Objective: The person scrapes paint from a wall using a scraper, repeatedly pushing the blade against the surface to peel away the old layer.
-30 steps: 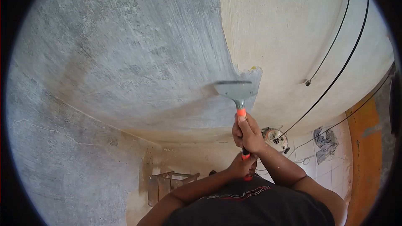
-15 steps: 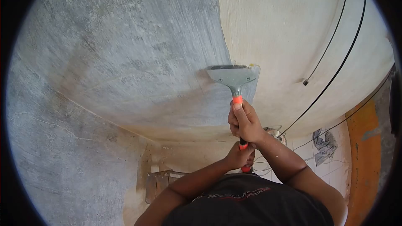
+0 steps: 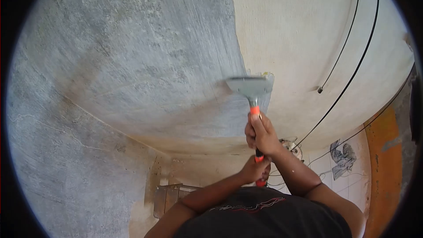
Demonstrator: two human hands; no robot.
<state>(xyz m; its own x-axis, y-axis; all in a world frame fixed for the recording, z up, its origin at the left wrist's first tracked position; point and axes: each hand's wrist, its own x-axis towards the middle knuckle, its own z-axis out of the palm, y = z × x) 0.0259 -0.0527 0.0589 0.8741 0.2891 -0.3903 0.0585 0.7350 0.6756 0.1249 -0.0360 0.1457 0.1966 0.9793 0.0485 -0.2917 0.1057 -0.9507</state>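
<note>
From the head view, looking up, the person has both hands on one scraper (image 3: 250,87). The right hand (image 3: 263,134) is wrapped tight around the orange-and-black handle just below the blade. The left hand (image 3: 255,170) is closed round the handle's lower end, close to the chest. The wide metal blade sits a little right of the frame's middle, pressed against the overhead surface right at the ragged edge where bare grey plaster (image 3: 132,61) meets the cream coating (image 3: 304,26). To my eye the job is roughly half done. The whole left and centre of the frame is stripped down to grey, with faint pale smears low down, while the upper right keeps its cream coating untouched. Two black cables (image 3: 348,88) run across that unscraped part. A wooden crate (image 3: 169,197) stands at lower centre, and an orange strip (image 3: 385,150) runs down the right edge.
</note>
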